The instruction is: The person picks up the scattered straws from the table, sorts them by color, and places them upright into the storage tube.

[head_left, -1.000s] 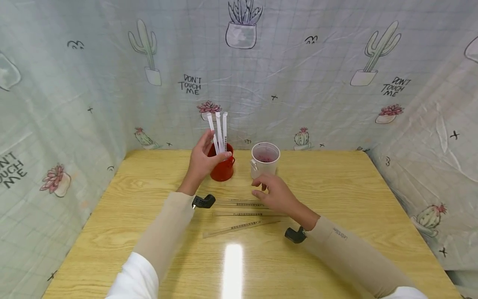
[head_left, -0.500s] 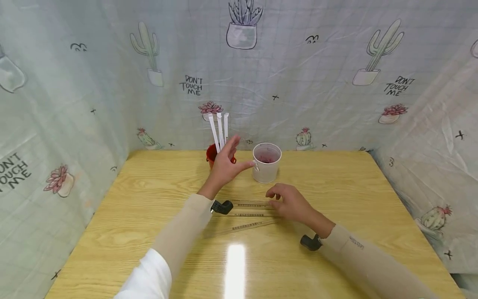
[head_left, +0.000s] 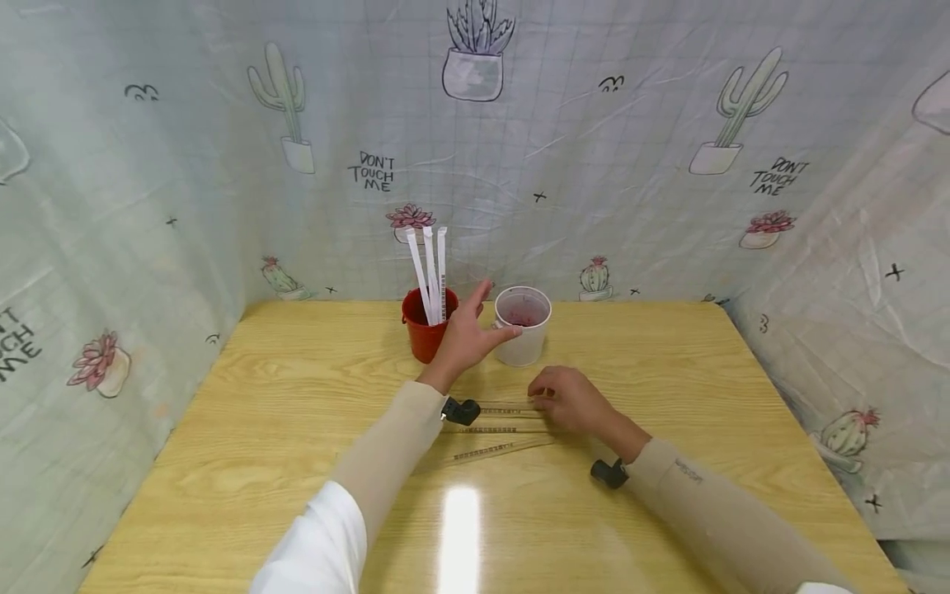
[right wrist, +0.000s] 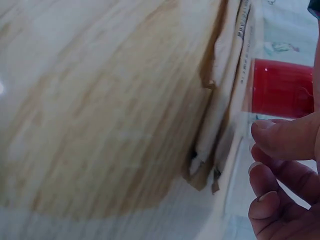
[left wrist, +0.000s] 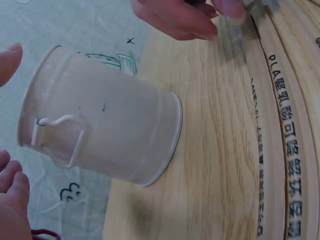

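My left hand [head_left: 466,337], thumb and fingers spread, reaches beside the white bucket [head_left: 521,347]. In the left wrist view its fingers and thumb show at the left edge, apart from the bucket's rim. Several paper-wrapped straws [head_left: 486,430] with printed lettering lie flat in front of the buckets. Over their right ends hovers my right hand [head_left: 575,402], its fingers loosely bent. The right wrist view shows nothing between thumb and fingers, close to the straw ends [right wrist: 205,150]. Behind my left hand stands the red bucket [head_left: 425,338], holding three white-wrapped straws [head_left: 429,276] upright.
Both buckets stand near the back of the wooden table [head_left: 312,429]. A cactus-print curtain [head_left: 594,148] hangs behind and at the sides. A small loop handle [left wrist: 65,140] sticks out from the white bucket's side.
My left hand has left the straws in the red bucket and moved right, to the white bucket. My right hand has shifted slightly right and down, toward the right ends of the lying straws.
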The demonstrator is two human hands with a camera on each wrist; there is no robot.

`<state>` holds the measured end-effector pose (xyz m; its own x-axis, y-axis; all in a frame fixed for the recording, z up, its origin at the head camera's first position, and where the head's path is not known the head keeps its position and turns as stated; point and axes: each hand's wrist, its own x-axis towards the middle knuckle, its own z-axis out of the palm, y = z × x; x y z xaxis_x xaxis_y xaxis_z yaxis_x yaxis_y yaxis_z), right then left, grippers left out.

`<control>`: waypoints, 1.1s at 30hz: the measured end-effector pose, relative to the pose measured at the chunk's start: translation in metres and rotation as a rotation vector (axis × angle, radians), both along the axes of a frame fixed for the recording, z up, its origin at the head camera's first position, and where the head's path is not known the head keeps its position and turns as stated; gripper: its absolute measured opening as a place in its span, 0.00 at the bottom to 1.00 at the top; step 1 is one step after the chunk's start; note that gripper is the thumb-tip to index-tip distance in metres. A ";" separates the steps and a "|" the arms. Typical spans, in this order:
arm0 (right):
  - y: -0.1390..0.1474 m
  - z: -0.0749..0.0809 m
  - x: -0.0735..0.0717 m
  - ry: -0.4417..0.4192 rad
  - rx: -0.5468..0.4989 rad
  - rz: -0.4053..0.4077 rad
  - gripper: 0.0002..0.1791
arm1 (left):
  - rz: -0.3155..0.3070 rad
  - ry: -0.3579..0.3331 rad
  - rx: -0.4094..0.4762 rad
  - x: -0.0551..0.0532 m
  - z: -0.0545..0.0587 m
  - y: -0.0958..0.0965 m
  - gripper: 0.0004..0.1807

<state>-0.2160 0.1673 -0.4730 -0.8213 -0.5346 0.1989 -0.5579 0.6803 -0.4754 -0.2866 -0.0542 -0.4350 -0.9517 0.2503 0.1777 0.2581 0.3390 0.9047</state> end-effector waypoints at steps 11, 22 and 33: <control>-0.006 -0.009 -0.003 0.018 0.092 0.083 0.08 | 0.023 0.035 -0.097 -0.006 0.005 0.017 0.53; -0.006 -0.010 0.002 0.001 0.259 0.139 0.14 | 0.019 0.086 -0.180 -0.010 0.004 0.026 0.52; 0.005 -0.007 0.010 0.132 0.396 0.180 0.15 | 0.024 0.065 -0.204 -0.008 0.006 0.026 0.51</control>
<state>-0.2064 0.1718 -0.4804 -0.6899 -0.7224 0.0474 -0.7222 0.6822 -0.1144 -0.2943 -0.0283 -0.4287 -0.9460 0.2651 0.1864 0.3031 0.5203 0.7983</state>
